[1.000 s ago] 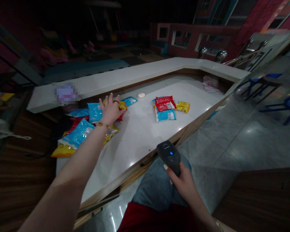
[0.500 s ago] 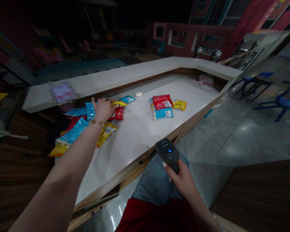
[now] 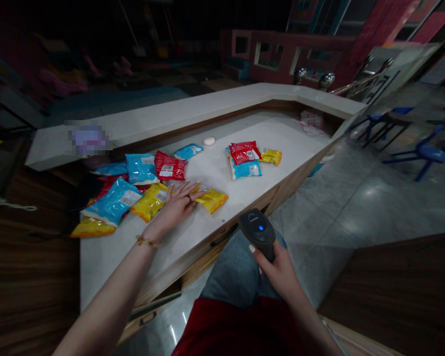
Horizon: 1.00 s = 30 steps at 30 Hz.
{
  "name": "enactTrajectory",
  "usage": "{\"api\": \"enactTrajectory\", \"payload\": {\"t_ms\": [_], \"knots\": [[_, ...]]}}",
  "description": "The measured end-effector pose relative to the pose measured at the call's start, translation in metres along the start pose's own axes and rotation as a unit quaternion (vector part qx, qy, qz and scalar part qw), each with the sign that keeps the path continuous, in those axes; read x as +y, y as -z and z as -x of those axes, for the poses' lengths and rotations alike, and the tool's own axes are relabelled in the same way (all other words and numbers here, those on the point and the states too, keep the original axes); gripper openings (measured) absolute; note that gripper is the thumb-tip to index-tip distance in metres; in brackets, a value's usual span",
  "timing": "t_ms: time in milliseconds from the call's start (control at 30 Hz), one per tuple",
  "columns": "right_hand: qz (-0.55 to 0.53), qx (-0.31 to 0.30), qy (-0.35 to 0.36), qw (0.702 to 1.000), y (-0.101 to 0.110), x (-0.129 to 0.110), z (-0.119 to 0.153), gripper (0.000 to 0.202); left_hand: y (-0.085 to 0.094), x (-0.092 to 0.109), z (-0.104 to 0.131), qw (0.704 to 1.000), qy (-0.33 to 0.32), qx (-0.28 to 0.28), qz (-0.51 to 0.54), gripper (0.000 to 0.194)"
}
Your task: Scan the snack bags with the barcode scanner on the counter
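Note:
My left hand (image 3: pixel 180 201) reaches over the counter, its fingertips closed on the left edge of a yellow snack packet (image 3: pixel 214 200); the thumb is hard to make out. Just left of that hand lies another yellow packet (image 3: pixel 148 201). A red packet (image 3: pixel 170 167) and blue packets (image 3: pixel 141 169) are heaped behind and to its left. In my right hand (image 3: pixel 278 269) is a black handheld barcode scanner (image 3: pixel 257 230) with a blue light lit, held over my lap by its handle.
Apart from the heap, a small group of packets holds a red one (image 3: pixel 244 152), a blue one (image 3: pixel 246 169) and a yellow one (image 3: pixel 271 156). A white oval object (image 3: pixel 209 141) lies behind. A raised ledge (image 3: pixel 193 106) borders the counter (image 3: pixel 203 168); blue stools (image 3: pixel 422 151) stand right.
My left hand has come forward and right from the heap, bringing the yellow packet toward the counter's front. Red and blue packets it covered now show. The scanner stays in my right hand.

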State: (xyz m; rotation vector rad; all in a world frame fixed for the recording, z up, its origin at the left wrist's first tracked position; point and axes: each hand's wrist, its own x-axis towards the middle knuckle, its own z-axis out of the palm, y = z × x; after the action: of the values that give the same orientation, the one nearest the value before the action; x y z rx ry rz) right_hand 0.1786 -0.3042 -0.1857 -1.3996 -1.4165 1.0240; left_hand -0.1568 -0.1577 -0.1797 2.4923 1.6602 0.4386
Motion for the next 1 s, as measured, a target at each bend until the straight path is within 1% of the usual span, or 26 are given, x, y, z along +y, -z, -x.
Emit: {"api": "enactTrajectory", "payload": {"t_ms": [67, 133, 167, 233, 300, 333, 400, 467, 533, 600, 667, 700, 767, 833, 867, 933, 1000], "knots": [[-0.001, -0.001, -0.008, 1.000, -0.001, 0.000, 0.000, 0.024, -0.004, 0.011, 0.010, 0.998, 0.041, 0.042, 0.008, 0.056], [-0.006, -0.001, -0.015, 1.000, -0.003, -0.001, -0.001, 0.025, -0.011, 0.032, 0.017, 0.994, 0.070, 0.077, 0.013, 0.055], [-0.009, -0.003, -0.016, 1.000, -0.004, -0.002, -0.001, 0.025, -0.016, 0.045, 0.020, 0.993, 0.080, 0.084, 0.011, 0.054], [-0.013, -0.008, -0.016, 1.000, -0.006, -0.003, -0.001, 0.025, -0.025, 0.068, 0.024, 0.993, 0.089, 0.080, -0.004, 0.054], [-0.013, -0.011, -0.011, 1.000, -0.007, -0.004, -0.001, 0.024, -0.032, 0.082, 0.026, 0.994, 0.085, 0.060, -0.017, 0.058], [-0.012, -0.011, -0.009, 1.000, -0.007, -0.004, 0.000, 0.024, -0.033, 0.084, 0.026, 0.995, 0.079, 0.048, -0.018, 0.059], [-0.009, -0.006, -0.007, 1.000, -0.006, -0.004, 0.001, 0.024, -0.032, 0.079, 0.025, 0.997, 0.064, 0.032, 0.002, 0.056], [-0.008, 0.000, -0.005, 1.000, -0.004, -0.003, 0.002, 0.023, -0.027, 0.068, 0.022, 0.998, 0.045, 0.023, 0.045, 0.046], [-0.012, 0.004, -0.003, 1.000, -0.004, -0.002, 0.002, 0.024, -0.021, 0.059, 0.019, 0.996, 0.035, 0.028, 0.083, 0.033], [-0.019, 0.001, -0.004, 1.000, -0.005, -0.002, 0.003, 0.025, -0.018, 0.058, 0.017, 0.993, 0.047, 0.062, 0.085, 0.028], [-0.024, -0.007, -0.009, 1.000, -0.006, -0.002, 0.003, 0.024, -0.019, 0.066, 0.017, 0.989, 0.077, 0.112, 0.054, 0.029], [-0.027, -0.010, -0.012, 1.000, -0.007, -0.002, 0.003, 0.024, -0.022, 0.071, 0.017, 0.986, 0.092, 0.131, 0.035, 0.034], [-0.029, -0.015, -0.017, 0.999, -0.008, -0.003, 0.003, 0.023, -0.027, 0.083, 0.019, 0.984, 0.111, 0.141, 0.002, 0.048], [-0.029, -0.018, -0.022, 0.999, -0.009, -0.004, 0.003, 0.023, -0.032, 0.088, 0.020, 0.986, 0.112, 0.122, -0.016, 0.055], [-0.028, -0.021, -0.026, 0.999, -0.010, -0.005, 0.003, 0.024, -0.033, 0.088, 0.019, 0.988, 0.106, 0.107, -0.017, 0.055], [-0.027, -0.027, -0.032, 0.999, -0.010, -0.005, 0.003, 0.025, -0.032, 0.081, 0.019, 0.994, 0.083, 0.067, -0.001, 0.056], [-0.026, -0.029, -0.035, 0.999, -0.009, -0.005, 0.003, 0.027, -0.029, 0.070, 0.018, 0.998, 0.054, 0.026, 0.025, 0.055]]}}
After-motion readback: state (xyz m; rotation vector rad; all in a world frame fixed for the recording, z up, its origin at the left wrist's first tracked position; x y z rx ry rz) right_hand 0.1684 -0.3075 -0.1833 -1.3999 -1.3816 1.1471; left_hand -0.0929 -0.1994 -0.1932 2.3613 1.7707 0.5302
